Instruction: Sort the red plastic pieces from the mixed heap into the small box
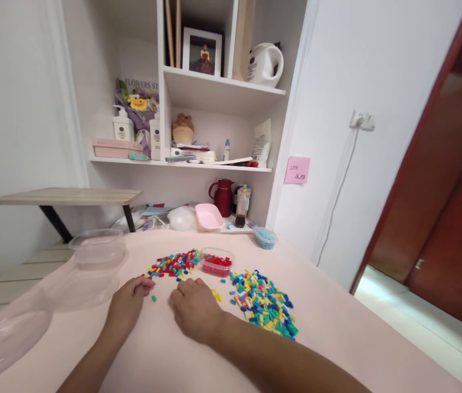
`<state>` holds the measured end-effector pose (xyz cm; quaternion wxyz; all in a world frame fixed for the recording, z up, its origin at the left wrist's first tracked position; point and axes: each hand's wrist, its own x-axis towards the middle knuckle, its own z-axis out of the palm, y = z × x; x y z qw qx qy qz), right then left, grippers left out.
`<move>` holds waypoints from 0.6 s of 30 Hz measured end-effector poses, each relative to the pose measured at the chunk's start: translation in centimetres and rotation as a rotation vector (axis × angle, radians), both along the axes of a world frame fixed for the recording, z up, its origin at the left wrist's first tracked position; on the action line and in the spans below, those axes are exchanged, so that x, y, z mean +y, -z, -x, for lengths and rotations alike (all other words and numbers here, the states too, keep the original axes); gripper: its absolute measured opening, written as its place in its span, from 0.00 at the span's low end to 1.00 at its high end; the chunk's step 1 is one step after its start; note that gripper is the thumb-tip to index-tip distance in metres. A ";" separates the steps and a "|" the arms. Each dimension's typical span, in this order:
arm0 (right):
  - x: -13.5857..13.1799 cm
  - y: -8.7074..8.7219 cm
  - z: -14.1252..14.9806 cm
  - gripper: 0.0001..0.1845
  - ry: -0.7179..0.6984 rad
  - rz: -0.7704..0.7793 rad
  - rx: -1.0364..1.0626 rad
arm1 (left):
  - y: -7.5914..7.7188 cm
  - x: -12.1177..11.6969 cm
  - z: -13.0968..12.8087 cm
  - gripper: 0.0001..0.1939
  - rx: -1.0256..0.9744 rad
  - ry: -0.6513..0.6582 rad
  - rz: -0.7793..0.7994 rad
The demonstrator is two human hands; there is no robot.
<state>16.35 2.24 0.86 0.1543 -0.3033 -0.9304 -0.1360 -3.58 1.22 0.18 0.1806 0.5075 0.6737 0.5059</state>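
Observation:
My left hand (128, 301) rests on the pink tabletop with its fingers drawn together, close to the near edge of a mixed pile of small bricks (175, 264). Beside its fingertips lies a single green brick (154, 298). Curled down on the table, my right hand (195, 309) covers whatever its fingers may hold. A few yellow bricks (217, 295) lie just to its right. Beyond it stands a clear plastic tub (215, 271) containing red bricks (217, 261). A larger pile of blue, yellow, green and white bricks (264, 303) spreads to the right.
Clear, empty-looking plastic containers (98, 248) and a clear lid-like piece (5, 341) lie along the left. A tub of light blue pieces (264, 238) stands at the back right. Behind the table are a pink basin (209, 216), a red jug (223, 197) and white shelves (223, 90).

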 end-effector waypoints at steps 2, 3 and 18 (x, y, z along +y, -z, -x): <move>0.2 -0.1 -2.0 0.08 0.053 -0.001 -0.019 | 0.0 -0.1 -0.1 0.14 0.000 -0.007 -0.002; 0.4 -0.1 -3.1 0.07 0.081 -0.001 -0.027 | 0.0 -0.2 -0.1 0.14 0.000 -0.010 -0.006; 1.3 -2.0 -14.2 0.16 0.331 0.148 0.159 | 0.6 -0.6 -0.5 0.15 0.242 0.004 -0.017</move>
